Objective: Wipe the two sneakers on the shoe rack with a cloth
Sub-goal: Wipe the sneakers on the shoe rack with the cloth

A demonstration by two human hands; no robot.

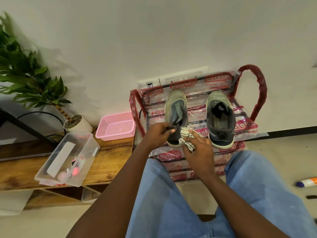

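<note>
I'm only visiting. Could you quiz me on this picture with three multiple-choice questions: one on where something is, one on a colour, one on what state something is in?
1. Where does the basket stand?
A) on the wooden bench beside the shoe rack
B) on the person's lap
C) on the floor tiles

2. What colour is that basket?
A) blue
B) pink
C) green

3. What is the right hand doing?
A) hanging idle
B) holding the striped cloth against the sneaker that the left hand grips
C) lifting a bottle

Answers:
1 A: it sits on the bench's wooden top.
2 B: its mesh walls are pink.
3 B: the cloth is bunched in that hand, at the shoe's side.
</note>
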